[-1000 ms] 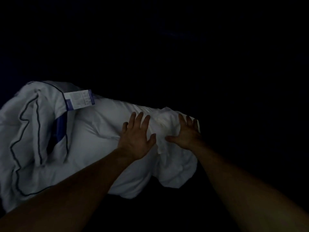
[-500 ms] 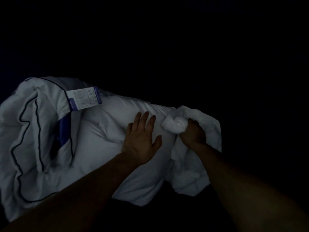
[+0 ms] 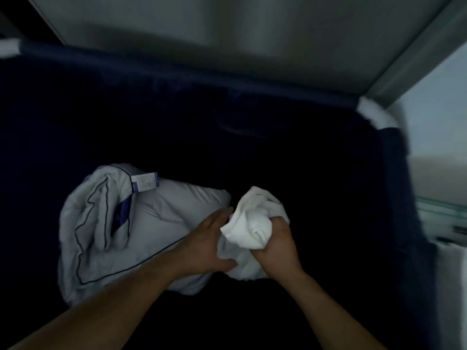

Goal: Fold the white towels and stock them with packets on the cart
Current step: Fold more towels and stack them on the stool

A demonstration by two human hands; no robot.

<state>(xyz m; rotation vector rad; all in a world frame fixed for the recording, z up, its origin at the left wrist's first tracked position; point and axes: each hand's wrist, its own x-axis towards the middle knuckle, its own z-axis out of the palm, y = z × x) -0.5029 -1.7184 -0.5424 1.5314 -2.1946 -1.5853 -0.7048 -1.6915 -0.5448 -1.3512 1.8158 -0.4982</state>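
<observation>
**Right hand bunching a white towel inside a dark bin**

The right hand is gripping a white towel, its fingers curled tight round a crumpled wad of the cloth. The towel is sitting low in the view, at about 6 o'clock from the centre. Loose folds are spilling up toward 12 o'clock and hanging down below the fist.

The left hand is reaching in from 8 o'clock with its fingers straight and held together. It is not clamped on anything. Its palm side is lying against the towel's left edge, and its thumb is touching the lower fold.

A white pillow with thin dark piping is lying at 9 o'clock from the towel, partly under the left forearm. The towel is touching its right end. A small printed label is sticking out at the pillow's upper edge, toward 11 o'clock.

Everything is resting inside a deep bin lined with dark blue cloth, whose rim is running across the view at 12 o'clock. A white corner piece is showing at 2 o'clock. A grey wall is standing beyond the rim. The far right edge of the view is blurring, so nothing there is readable.
</observation>
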